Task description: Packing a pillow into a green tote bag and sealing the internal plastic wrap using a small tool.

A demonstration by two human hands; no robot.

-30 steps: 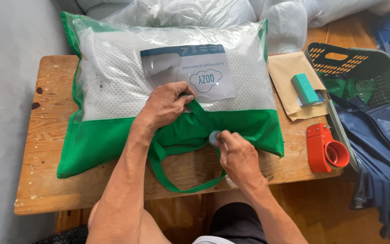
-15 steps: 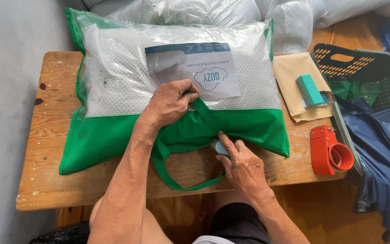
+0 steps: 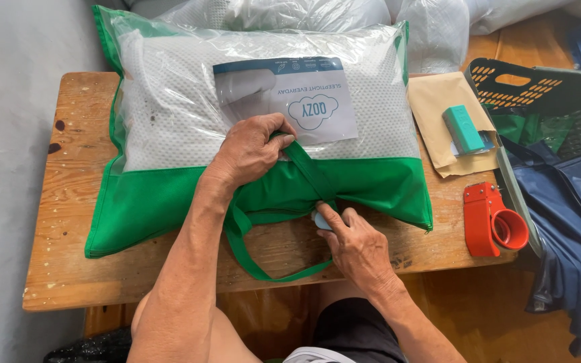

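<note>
Lying flat on the rough wooden bench point(image 3: 68, 222), the glossy clear-and-green fabric pillow bag point(image 3: 169, 195) holds a mesh-textured pillow. Left hand point(image 3: 253, 151) grips a green strap; right hand point(image 3: 351, 245) pinches a small pale disc point(image 3: 320, 220), mostly hidden.

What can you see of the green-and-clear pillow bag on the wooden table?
The green-and-clear zippered pillow bag lies flat on the worn wooden table, filling most of it. Its upper part is clear plastic over a white mesh-textured pillow with a paper insert; its lower band and edging are green fabric. Green strap handles loop off the near edge. The left hand grips a handle strap on top; the right hand presses a small pale round piece against the green band.
</note>
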